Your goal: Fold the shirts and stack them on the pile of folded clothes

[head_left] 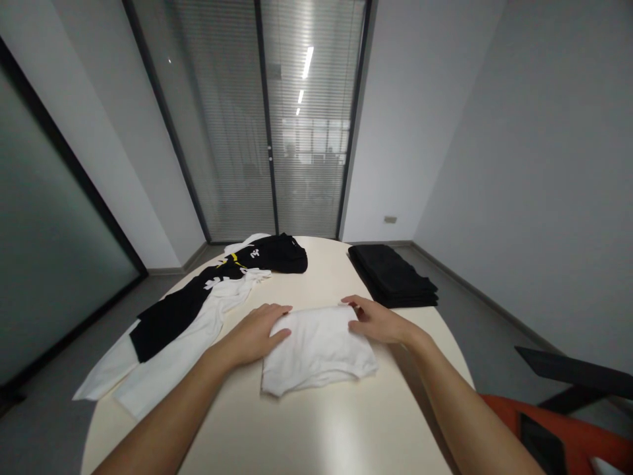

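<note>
A white folded garment [316, 349] lies on the table in front of me, its near edge wavy and layered. At its far left corner, my left hand [254, 335] grips the cloth, thumb over the top and fingers along the far edge. My right hand [378, 321] holds the far right corner in a similar way, with the thumb on the fabric and the index finger at the back edge. The fingertips on the far side are partly hidden. The garment's exact kind does not show.
Black shirts [180, 310] with white and yellow prints lie spread over white clothing [227, 297] on the left of the round table [316, 429]. A stack of folded black garments [393, 274] sits at the back right. An orange chair [558, 422] stands to the right.
</note>
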The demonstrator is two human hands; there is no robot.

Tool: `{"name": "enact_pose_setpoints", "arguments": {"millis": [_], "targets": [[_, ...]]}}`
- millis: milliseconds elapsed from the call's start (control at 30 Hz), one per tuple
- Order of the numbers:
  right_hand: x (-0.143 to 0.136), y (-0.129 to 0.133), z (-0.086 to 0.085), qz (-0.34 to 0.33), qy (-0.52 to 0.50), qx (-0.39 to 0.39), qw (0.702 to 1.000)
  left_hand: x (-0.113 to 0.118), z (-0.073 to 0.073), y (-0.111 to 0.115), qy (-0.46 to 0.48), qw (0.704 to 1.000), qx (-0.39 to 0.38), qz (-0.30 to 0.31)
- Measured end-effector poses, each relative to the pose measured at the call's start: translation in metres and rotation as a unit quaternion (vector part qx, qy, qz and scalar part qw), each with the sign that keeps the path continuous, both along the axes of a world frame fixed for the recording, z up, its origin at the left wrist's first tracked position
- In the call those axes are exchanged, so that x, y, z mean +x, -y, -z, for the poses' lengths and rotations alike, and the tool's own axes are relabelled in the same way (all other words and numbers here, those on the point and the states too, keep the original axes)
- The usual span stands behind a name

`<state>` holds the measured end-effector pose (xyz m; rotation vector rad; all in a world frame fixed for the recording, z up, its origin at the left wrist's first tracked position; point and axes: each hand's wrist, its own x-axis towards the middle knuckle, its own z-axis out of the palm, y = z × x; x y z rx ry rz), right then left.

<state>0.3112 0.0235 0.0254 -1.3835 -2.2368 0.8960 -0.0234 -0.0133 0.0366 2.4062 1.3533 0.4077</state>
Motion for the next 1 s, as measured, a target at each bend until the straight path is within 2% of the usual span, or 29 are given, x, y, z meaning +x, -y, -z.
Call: {"name": "enact_pose_setpoints", "arguments": {"millis": [100,200,267,300,367,433,500,633,767,867,1000], "targets": [[-0.003,-0.004,0.006,0.01,-0.034,-0.011,0.999,0.002,-0.003,0.002,-0.006,1.0,-0.01,-0.02],[-0.013,-0.007,0.01,0.01,-0.044,0.041,0.998,0.007,-0.009,0.009,0.001,0.994,-0.107,-0.039],[-0.019,-0.006,0.008,0.02,-0.03,0.076,0.996,0.011,-0.012,0.013,0.003,0.986,-0.162,-0.028],[-0.02,-0.005,0.005,0.032,-0.013,0.086,0.996,0.013,-0.012,0.014,0.003,0.987,-0.161,-0.025],[-0.019,-0.002,-0.003,0.069,0.045,0.087,0.993,0.018,-0.011,0.015,0.001,0.993,-0.112,-0.034],[-0.012,0.001,-0.011,0.111,0.121,0.066,0.984,0.023,-0.008,0.015,0.005,0.997,-0.061,-0.048],[-0.001,0.003,-0.016,0.127,0.176,0.029,0.976,0.028,-0.004,0.015,0.01,0.997,-0.051,-0.056],[0.016,0.005,-0.015,0.057,0.171,-0.054,0.982,0.037,0.005,0.016,-0.001,0.996,-0.054,-0.075],[0.014,0.005,-0.011,-0.017,0.125,-0.089,0.988,0.039,0.01,0.017,-0.006,0.994,-0.064,-0.087],[0.005,0.004,-0.007,-0.014,0.104,-0.051,0.993,0.037,0.008,0.02,0.01,0.993,-0.097,-0.069],[-0.007,0.001,-0.003,0.021,0.073,0.064,0.995,0.035,-0.002,0.026,0.015,0.987,-0.161,-0.004]]}}
